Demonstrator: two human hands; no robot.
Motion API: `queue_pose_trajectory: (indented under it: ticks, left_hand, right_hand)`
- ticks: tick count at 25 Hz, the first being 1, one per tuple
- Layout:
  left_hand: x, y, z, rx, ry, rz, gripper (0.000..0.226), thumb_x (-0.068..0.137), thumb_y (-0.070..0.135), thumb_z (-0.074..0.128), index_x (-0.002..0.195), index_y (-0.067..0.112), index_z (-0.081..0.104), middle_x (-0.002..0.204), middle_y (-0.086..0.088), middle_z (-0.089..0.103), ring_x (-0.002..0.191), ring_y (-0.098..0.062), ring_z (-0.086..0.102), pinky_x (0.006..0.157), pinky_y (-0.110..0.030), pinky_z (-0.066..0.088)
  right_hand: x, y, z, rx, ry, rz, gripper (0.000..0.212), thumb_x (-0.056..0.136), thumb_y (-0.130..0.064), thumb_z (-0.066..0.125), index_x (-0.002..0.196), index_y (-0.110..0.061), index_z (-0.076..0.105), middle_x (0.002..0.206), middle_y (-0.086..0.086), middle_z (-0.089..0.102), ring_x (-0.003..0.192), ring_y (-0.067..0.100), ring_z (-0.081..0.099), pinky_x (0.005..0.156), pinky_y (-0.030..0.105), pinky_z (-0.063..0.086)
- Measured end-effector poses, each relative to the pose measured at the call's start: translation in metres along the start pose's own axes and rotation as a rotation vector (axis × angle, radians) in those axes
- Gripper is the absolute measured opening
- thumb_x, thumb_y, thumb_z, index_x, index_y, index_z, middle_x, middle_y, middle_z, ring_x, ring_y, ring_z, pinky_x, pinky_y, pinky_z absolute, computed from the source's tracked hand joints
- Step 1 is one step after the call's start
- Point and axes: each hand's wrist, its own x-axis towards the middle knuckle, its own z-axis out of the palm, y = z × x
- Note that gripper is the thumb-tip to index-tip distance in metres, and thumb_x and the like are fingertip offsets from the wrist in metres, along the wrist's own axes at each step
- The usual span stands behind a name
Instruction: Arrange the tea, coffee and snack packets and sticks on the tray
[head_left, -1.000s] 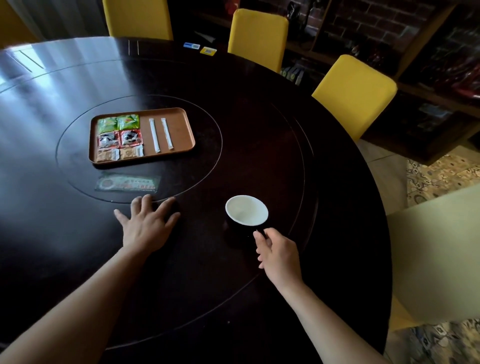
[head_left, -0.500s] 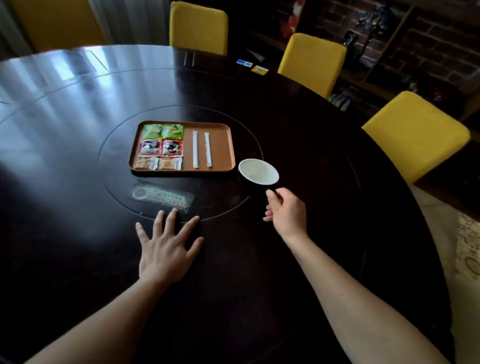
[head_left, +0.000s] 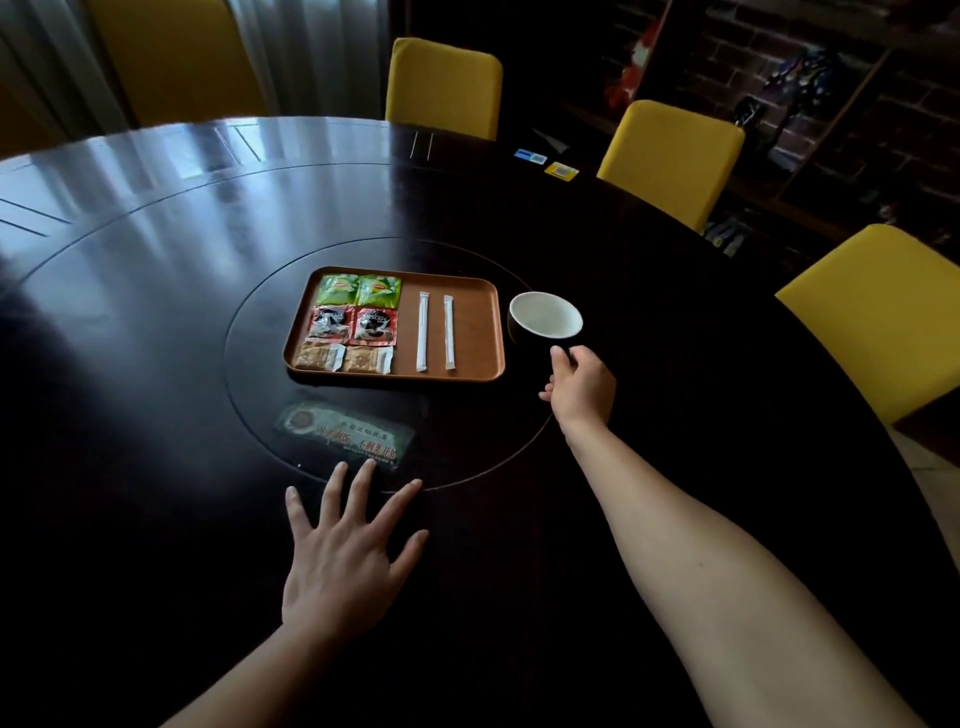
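Note:
A brown tray (head_left: 478, 332) lies on the dark round table. On its left side sit two green tea packets (head_left: 358, 290), two red coffee packets (head_left: 352, 325) below them and two tan snack packets (head_left: 342, 358) at the front. Two white sticks (head_left: 435, 332) lie side by side on the right half. A dark cup with a white inside (head_left: 544, 318) stands just right of the tray. My right hand (head_left: 577, 387) grips the cup's handle at its near side. My left hand (head_left: 347, 551) rests flat on the table with fingers spread, nearer than the tray.
A printed label (head_left: 344, 436) shows under the table's glossy centre ring. Yellow chairs (head_left: 670, 156) stand around the far and right edges. Two small cards (head_left: 561, 170) lie at the far side. Dark shelving stands behind the chairs at the right.
My right hand has slid the cup across the table to the tray's right side. The view has shifted, and my left hand has stayed flat on the table.

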Motion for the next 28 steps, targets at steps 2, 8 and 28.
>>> queue_pose_trajectory:
  ticks: [2,8,28]
  left_hand:
    - [-0.001,0.001,0.0,0.0,0.001,0.001,0.062,0.088,0.077,0.021,0.146,0.055,0.029,0.161,-0.005,0.032,0.152,-0.032,0.015,0.114,-0.072,0.006]
    - [0.0,0.002,-0.001,0.004,-0.005,-0.004,0.062,0.089,0.076,0.023,0.146,0.054,0.032,0.16,-0.005,0.035,0.151,-0.033,0.018,0.114,-0.073,0.008]
    - [0.001,0.002,-0.005,-0.003,-0.015,0.001,0.06,0.089,0.075,0.027,0.145,0.055,0.032,0.159,-0.006,0.035,0.151,-0.033,0.019,0.113,-0.073,0.008]
  right_hand:
    - [0.004,0.004,0.007,0.016,0.004,0.014,0.035,0.098,-0.032,0.055,0.083,-0.001,0.058,0.079,0.021,0.069,0.056,0.026,0.07,0.054,0.034,0.061]
    - [0.014,0.01,0.019,0.021,-0.005,0.069,0.033,0.098,-0.032,0.056,0.085,-0.001,0.059,0.082,0.021,0.069,0.062,0.03,0.072,0.049,0.027,0.055]
    - [0.028,0.024,0.039,-0.123,-0.045,0.042,0.041,0.084,-0.057,0.049,0.107,-0.026,0.059,0.092,0.009,0.072,0.081,0.032,0.072,0.071,0.049,0.062]
